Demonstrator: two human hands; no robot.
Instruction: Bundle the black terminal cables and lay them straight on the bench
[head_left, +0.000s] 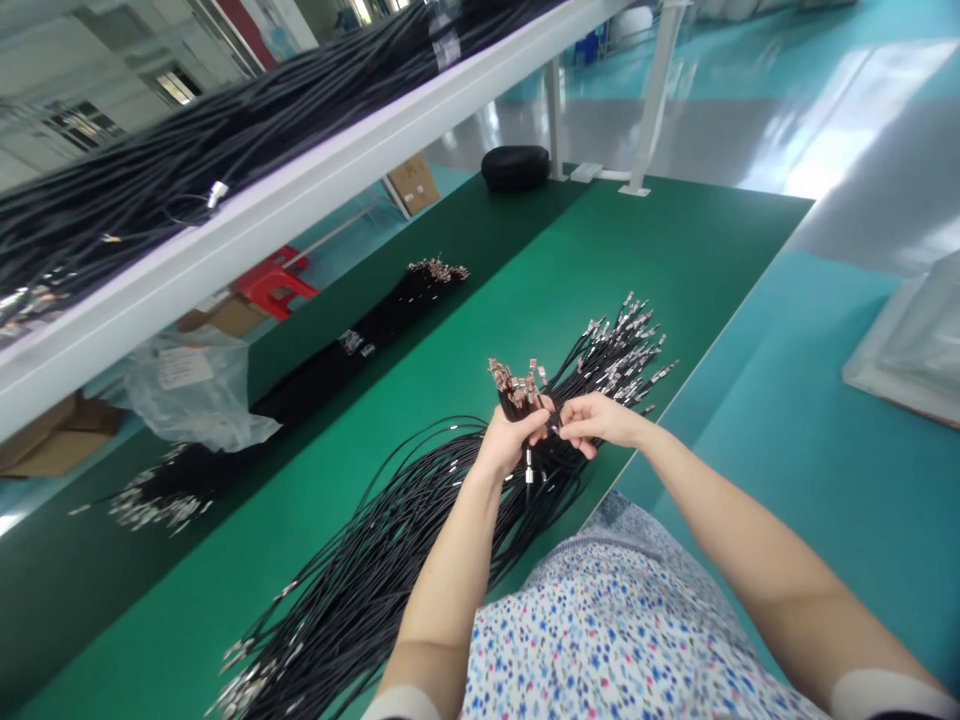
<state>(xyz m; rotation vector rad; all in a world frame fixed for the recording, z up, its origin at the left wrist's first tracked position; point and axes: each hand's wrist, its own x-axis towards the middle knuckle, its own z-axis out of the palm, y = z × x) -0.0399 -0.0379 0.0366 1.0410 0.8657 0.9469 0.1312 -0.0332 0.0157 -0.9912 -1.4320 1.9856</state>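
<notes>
My left hand (506, 440) is closed around a small bundle of black cables (519, 395) whose metal terminal ends stick up above my fingers. My right hand (596, 420) is pinched on one cable of that bundle, right beside my left thumb. Both hands hover over a big loose heap of black cables (390, 540) lying across the green table (315, 500). Its metal-tipped ends fan out beyond my hands (626, 345).
A second bundle of black cables (360, 340) lies farther back, with a clear plastic bag (187, 390) at the left. A white shelf rail (300, 200) carrying more cables runs overhead. A black case (515, 166) sits at the far table end. The table edge runs close on my right.
</notes>
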